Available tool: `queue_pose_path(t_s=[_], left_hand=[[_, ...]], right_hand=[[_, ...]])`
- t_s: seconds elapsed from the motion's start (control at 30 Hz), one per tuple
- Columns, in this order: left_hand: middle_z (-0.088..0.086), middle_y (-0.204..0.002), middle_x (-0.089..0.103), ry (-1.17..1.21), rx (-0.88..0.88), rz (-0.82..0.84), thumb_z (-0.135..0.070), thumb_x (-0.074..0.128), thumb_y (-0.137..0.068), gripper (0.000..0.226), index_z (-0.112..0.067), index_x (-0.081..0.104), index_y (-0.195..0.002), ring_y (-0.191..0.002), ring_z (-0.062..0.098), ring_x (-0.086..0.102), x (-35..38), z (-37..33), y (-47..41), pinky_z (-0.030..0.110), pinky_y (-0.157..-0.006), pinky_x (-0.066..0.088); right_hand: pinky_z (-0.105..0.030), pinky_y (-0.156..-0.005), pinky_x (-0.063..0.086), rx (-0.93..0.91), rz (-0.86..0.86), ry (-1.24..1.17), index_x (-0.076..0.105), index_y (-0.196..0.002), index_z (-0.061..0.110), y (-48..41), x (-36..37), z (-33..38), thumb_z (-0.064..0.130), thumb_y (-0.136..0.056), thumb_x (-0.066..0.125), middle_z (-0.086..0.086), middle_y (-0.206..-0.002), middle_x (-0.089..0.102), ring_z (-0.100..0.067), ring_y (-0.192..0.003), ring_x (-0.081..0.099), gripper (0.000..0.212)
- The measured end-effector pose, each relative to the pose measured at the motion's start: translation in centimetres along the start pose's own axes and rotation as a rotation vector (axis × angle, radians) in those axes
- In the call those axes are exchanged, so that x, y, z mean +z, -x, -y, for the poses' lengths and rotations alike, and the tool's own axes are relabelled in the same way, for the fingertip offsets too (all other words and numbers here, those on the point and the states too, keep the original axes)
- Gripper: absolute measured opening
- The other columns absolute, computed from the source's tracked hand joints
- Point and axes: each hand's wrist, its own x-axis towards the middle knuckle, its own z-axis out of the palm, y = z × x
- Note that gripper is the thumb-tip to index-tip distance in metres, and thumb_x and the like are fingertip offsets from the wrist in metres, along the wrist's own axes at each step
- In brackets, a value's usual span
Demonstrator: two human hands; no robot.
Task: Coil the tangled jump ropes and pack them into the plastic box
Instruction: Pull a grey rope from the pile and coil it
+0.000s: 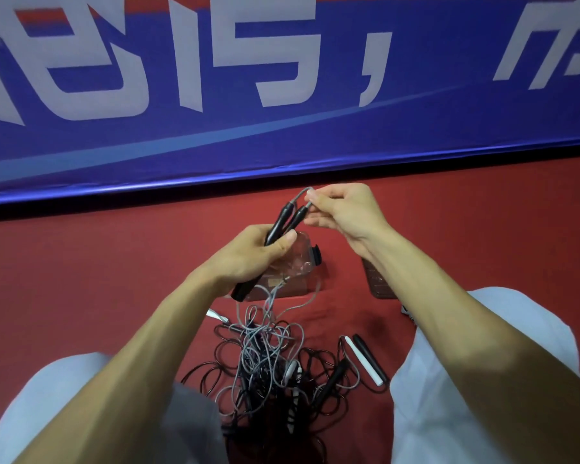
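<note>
Pale trouser legs point(64, 390) frame the bottom corners, left and right, with both my bare forearms reaching out over them. Between the legs, on the red floor point(81, 262), sits the rope tangle point(268, 366): thin black cords and braided grey ones looped over each other, round in section, no clear ends. A white handle point(364, 360) and a black handle point(372, 357) lie side by side at the tangle's right edge, both slim sticks.

Left hand point(248, 256) clenched round two glossy black handles point(283, 217), held together and tilted up to the right. Right hand point(345, 209) pinching the grey cord point(300, 194) just where it arches out of the handle tops; other fingers loosely curled. More grey cord drops from under the left hand into the tangle.

Plastic box point(302, 262): clear, with a black clip on its right side, on the floor just beyond the tangle, partly hidden by the left hand.

Dark flat object point(379, 283) right of the box, half under the right forearm, can't tell what. Open red floor far left and far right. Blue banner point(282, 135) with big white characters closes off the far edge.
</note>
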Motion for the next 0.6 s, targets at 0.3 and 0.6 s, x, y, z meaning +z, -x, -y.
queue_pose_path(t_s=[0.3,0.6], left_hand=[[-0.005,-0.053,0.044,-0.579,0.126,-0.185,-0.024,0.055,-0.093,0.03,-0.016,0.048,-0.066,-0.048,0.016,0.036,0.1,-0.2,-0.1,0.022,-0.044,0.027],[-0.002,-0.049,0.046,-0.703,0.079,-0.316,-0.029,0.059,-0.082,0.03,-0.02,0.045,-0.057,-0.047,0.02,0.042,0.0,-0.4,0.2,0.03,-0.048,0.03]], right_hand=[[-0.024,-0.062,0.049,-0.197,-0.145,0.352,0.067,-0.073,0.018,-0.7,-0.8,-0.8,0.03,-0.08,0.078,0.007,-0.064,0.062,-0.008,-0.06,0.057,0.018],[-0.028,-0.058,0.047,0.002,0.206,0.496,0.065,-0.063,0.01,0.0,-0.9,0.7,0.06,-0.1,0.019,-0.01,-0.059,0.066,-0.02,-0.055,0.063,0.077]])
